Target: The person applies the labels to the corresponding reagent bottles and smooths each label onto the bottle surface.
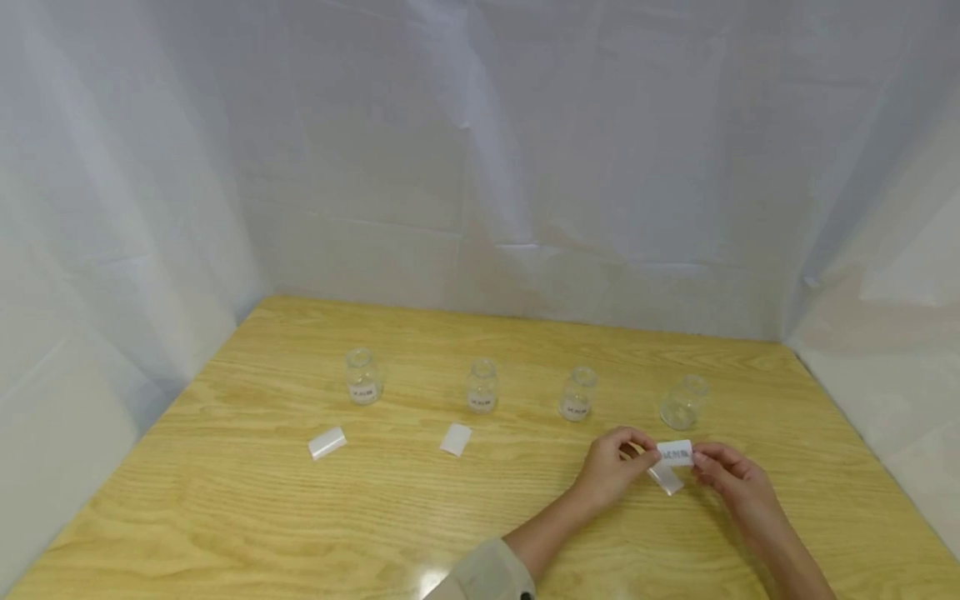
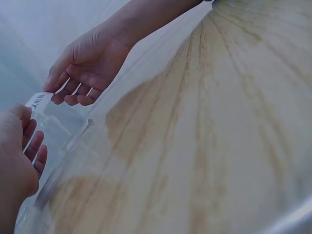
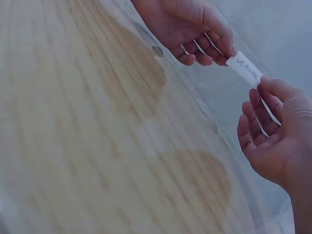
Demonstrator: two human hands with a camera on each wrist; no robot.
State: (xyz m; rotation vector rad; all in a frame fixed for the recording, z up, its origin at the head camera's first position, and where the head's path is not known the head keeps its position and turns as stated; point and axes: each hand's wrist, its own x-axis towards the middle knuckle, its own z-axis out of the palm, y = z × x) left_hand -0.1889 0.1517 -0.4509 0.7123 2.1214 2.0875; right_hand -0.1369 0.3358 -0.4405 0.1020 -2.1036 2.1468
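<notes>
A white label with handwritten characters is stretched between my two hands above the table's right side. My left hand pinches its left end between thumb and finger. At the other end, thumb and finger of my right hand pinch it. The right wrist view shows the writing on the label facing out, with both hands at its ends. Just beyond stands a clear glass jar with no label visible on it. A whitish strip lies below the label, partly hidden by it.
Three glass jars with written labels, the left one, the middle one and the right one, stand in a row. Two pale pieces, one glossy and one flat, lie in front on the wooden table. White sheeting encloses the back and sides.
</notes>
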